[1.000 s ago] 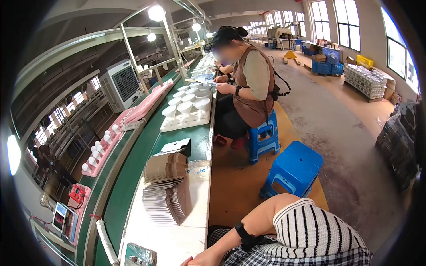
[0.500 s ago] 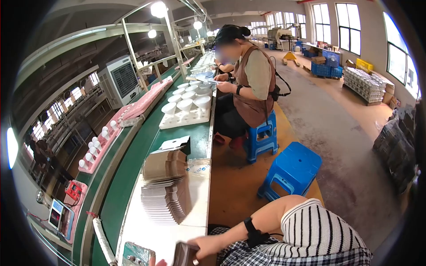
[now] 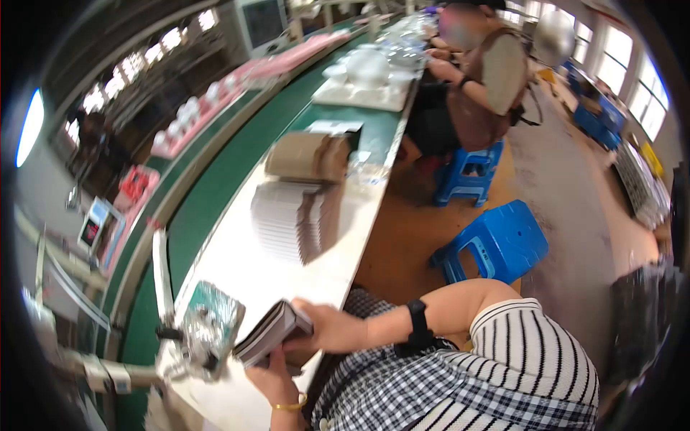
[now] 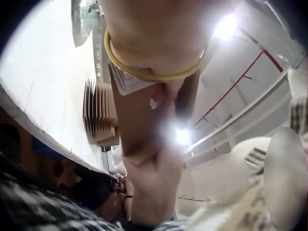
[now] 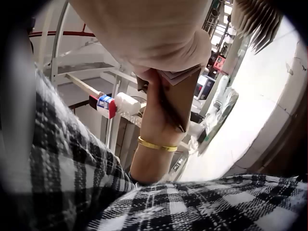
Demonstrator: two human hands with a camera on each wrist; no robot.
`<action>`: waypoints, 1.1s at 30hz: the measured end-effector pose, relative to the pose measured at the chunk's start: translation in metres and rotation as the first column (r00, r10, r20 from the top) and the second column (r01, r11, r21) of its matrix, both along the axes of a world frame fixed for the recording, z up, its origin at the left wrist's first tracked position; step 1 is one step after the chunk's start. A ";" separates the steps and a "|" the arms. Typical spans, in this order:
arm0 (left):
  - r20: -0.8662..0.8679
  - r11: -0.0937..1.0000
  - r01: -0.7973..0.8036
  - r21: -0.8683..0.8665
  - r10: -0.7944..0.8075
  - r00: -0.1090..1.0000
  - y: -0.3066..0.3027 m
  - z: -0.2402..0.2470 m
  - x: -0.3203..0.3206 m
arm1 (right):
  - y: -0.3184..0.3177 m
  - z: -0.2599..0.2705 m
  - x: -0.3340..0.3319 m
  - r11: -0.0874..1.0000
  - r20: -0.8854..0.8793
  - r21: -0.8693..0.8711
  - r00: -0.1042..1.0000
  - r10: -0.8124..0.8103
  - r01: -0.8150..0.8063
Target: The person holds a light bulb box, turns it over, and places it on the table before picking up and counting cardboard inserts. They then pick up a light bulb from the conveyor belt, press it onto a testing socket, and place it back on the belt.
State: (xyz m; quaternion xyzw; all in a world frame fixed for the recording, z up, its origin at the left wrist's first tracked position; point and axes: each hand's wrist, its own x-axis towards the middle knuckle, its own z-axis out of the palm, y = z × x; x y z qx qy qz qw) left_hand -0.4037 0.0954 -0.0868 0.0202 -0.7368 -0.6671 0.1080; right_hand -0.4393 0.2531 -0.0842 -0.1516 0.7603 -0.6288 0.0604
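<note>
A small stack of folded cardboard pieces (image 3: pixel 273 334), brown outside with pale edges, is held between both hands over the near end of the white tabletop (image 3: pixel 223 266). My left hand (image 3: pixel 273 382), wearing a gold bangle, grips the stack from below. From the right, my right hand (image 3: pixel 327 327) grips its other end, a black band on that wrist. In the left wrist view the brown face of the cardboard (image 4: pixel 137 113) shows between the hands. The right wrist view shows the left fingers curled round the stack, which the right hand (image 5: pixel 149 43) partly hides.
A fanned row of folded cardboard (image 3: pixel 287 219) lies farther up the tabletop. A plastic-wrapped teal packet (image 3: pixel 213 316) sits left of the hands. White cups on a tray (image 3: pixel 359 93) stand beyond, near a seated person (image 3: pixel 478 93). A blue stool (image 3: pixel 503 241) is at right.
The view has swung downward and left. Both hands have come into fuller view, raising the cardboard stack from the bottom edge; the left hand now grips it too.
</note>
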 end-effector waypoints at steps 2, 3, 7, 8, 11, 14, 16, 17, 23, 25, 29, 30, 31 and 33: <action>0.042 0.979 0.179 0.096 -0.184 0.982 -0.012 -0.009 0.003 | 0.010 -0.009 -0.014 0.998 -0.011 0.056 1.000 0.017 -0.017; -0.017 0.942 0.305 0.140 -0.306 0.952 -0.015 -0.008 0.004 | 0.015 -0.015 -0.027 0.998 -0.134 0.059 0.991 0.028 -0.020; 0.058 0.883 0.345 0.319 -0.381 0.923 -0.048 0.010 0.002 | 0.021 -0.018 -0.024 0.980 -0.056 0.157 0.990 0.133 -0.123; 0.080 0.909 0.414 -0.042 -0.410 0.908 -0.052 0.018 0.002 | 0.016 -0.021 -0.022 0.956 -0.182 0.282 0.973 0.140 -0.084; 0.113 0.814 0.351 -0.463 -0.338 0.934 -0.046 0.017 0.005 | -0.005 -0.018 -0.015 0.929 -0.182 0.366 0.974 0.132 -0.058; 0.016 0.833 0.156 -0.530 -0.174 0.985 -0.058 -0.007 0.010 | -0.001 -0.004 -0.018 0.888 -0.037 0.351 0.943 0.331 -0.298; -0.009 0.835 0.079 -0.545 -0.100 0.995 -0.083 -0.011 0.016 | 0.000 -0.010 -0.028 0.856 -0.063 0.166 0.862 0.504 -0.489; -0.026 0.841 -0.010 -0.540 -0.006 1.000 -0.099 -0.005 0.024 | 0.007 -0.016 -0.040 0.888 -0.012 0.185 0.903 0.430 -0.421; -0.171 0.615 -0.521 -0.592 0.536 0.827 -0.259 0.063 0.107 | 0.074 -0.058 -0.101 0.737 -0.685 0.545 0.719 0.118 0.399; -0.071 0.616 -0.651 -0.443 0.699 0.711 -0.290 0.113 0.137 | 0.077 -0.066 -0.107 0.701 -0.677 0.573 0.727 0.114 0.425; -0.063 0.538 -0.773 -0.337 0.806 0.588 -0.383 0.154 0.188 | 0.072 -0.073 -0.113 0.642 -0.733 0.580 0.665 0.143 0.501; -0.067 0.532 -0.777 -0.336 0.810 0.583 -0.398 0.158 0.194 | 0.070 -0.071 -0.114 0.638 -0.735 0.580 0.663 0.142 0.507; -0.023 0.541 -0.763 -0.354 0.810 0.585 -0.413 0.161 0.199 | 0.068 -0.069 -0.115 0.644 -0.738 0.576 0.660 0.143 0.504; 0.018 0.547 -0.747 -0.378 0.811 0.584 -0.443 0.154 0.211 | 0.067 -0.070 -0.113 0.658 -0.709 0.584 0.693 0.129 0.476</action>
